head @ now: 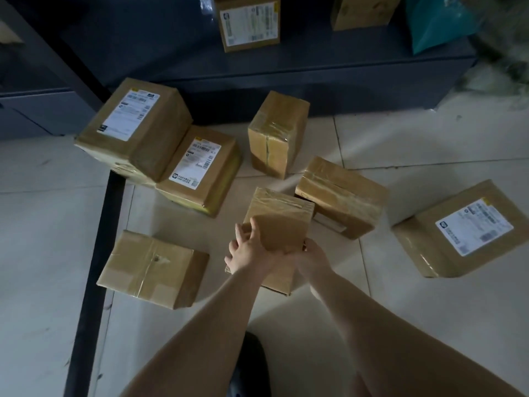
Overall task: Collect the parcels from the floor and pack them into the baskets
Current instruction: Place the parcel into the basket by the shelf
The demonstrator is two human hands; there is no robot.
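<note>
My left hand (246, 250) curls its fingers over the near left edge of a small taped parcel (279, 222); my right hand (310, 253) grips its near right corner from beneath. The parcel sits tilted between them, above the tiled floor (400, 296), with other parcels around it.

Light: you are working in dim, bluish light.
Glare: tape is shining faintly.
Edges: corners are bending and blurring.

Two bare forearms, no sleeves in view, bare hands, left (248, 250), right (310, 253)
</note>
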